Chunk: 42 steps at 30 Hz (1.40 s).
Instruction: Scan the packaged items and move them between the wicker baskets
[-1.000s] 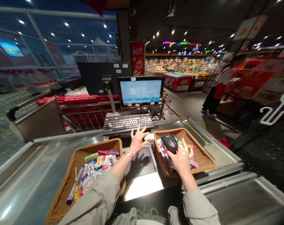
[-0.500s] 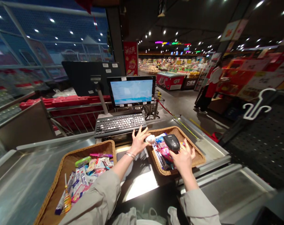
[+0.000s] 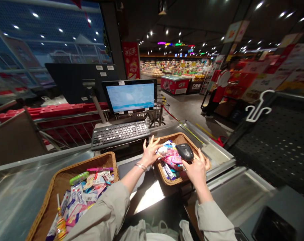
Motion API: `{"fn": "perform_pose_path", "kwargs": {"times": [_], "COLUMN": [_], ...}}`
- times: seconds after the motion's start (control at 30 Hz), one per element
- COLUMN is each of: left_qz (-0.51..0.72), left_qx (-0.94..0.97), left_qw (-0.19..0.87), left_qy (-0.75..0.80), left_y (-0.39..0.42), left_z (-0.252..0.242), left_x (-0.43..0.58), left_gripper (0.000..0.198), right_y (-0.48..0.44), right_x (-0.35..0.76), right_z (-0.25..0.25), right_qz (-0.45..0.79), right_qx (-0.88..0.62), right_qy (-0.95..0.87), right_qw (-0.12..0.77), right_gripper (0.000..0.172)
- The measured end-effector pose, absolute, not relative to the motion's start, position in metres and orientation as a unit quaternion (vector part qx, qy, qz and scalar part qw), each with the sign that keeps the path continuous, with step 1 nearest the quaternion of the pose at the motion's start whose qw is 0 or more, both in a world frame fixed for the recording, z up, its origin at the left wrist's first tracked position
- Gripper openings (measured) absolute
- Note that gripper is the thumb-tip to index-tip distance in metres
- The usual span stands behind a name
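Note:
My right hand (image 3: 197,169) is closed round a black handheld scanner (image 3: 185,152), whose rounded head points forward over the right wicker basket (image 3: 170,182). A small white rounded item (image 3: 163,150) is pinched between the thumb and fingers of my left hand (image 3: 151,152), at that basket's left side; its kind is unclear. Beneath both hands lie pink, blue and white packets (image 3: 174,160). To the left, a larger wicker basket (image 3: 47,190) holds several small packaged sweets (image 3: 78,197), a green case (image 3: 79,178) and an orange-striped item with a stick (image 3: 61,227).
A keyboard (image 3: 121,134) and lit monitor (image 3: 131,97) stand behind the baskets. Metal counter surfaces (image 3: 18,184) spread on both sides. A white hook (image 3: 258,107) hangs on a dark panel at right. One person (image 3: 218,88) in a red apron stands farther back.
The view has turned slightly right, shifting the surroundings left. My left hand has brought the white item a little lower, over the packets. The scanner stays in my right hand.

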<state>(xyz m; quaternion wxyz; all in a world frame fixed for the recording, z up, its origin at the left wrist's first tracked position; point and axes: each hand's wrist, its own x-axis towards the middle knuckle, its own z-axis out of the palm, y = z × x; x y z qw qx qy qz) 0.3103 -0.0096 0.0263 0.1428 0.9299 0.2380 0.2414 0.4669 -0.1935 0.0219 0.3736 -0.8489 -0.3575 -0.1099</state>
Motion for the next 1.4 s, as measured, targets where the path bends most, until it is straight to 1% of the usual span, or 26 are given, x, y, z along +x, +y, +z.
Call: {"fn": "perform_pose_path", "kwargs": {"times": [0.3, 0.5, 0.63, 0.73, 0.93, 1.07, 1.27, 1.4], "left_qz": [0.199, 0.170, 0.154, 0.134, 0.087, 0.075, 0.083, 0.065], "left_qx": [0.944, 0.948, 0.956, 0.963, 0.972, 0.978, 0.977, 0.981], "left_qw": [0.150, 0.173, 0.170, 0.172, 0.181, 0.165, 0.107, 0.086], "left_qy": [0.217, 0.206, 0.181, 0.160, 0.122, 0.104, 0.164, 0.159], "left_y": [-0.017, -0.021, -0.026, -0.031, -0.040, -0.042, -0.044, -0.046], "left_z": [0.007, 0.002, -0.003, -0.005, -0.001, -0.002, -0.011, -0.012], "left_x": [0.329, 0.337, 0.342, 0.345, 0.350, 0.352, 0.353, 0.354], "left_gripper": [0.051, 0.052, 0.055, 0.053, 0.051, 0.051, 0.051, 0.047], "right_y": [-0.204, -0.210, -0.212, -0.214, -0.217, -0.218, -0.220, -0.219], "right_x": [0.476, 0.479, 0.479, 0.481, 0.484, 0.483, 0.481, 0.481], "right_z": [0.020, 0.017, 0.017, 0.017, 0.014, 0.015, 0.018, 0.015], "right_qz": [-0.111, -0.113, -0.121, -0.125, -0.109, -0.107, -0.103, -0.106], "right_qx": [-0.861, -0.861, -0.868, -0.872, -0.878, -0.880, -0.885, -0.885], "right_qy": [-0.326, -0.328, -0.321, -0.315, -0.308, -0.302, -0.287, -0.285], "right_qw": [0.375, 0.373, 0.360, 0.352, 0.351, 0.350, 0.352, 0.353], "right_gripper": [0.033, 0.040, 0.044, 0.046, 0.042, 0.042, 0.047, 0.045]}}
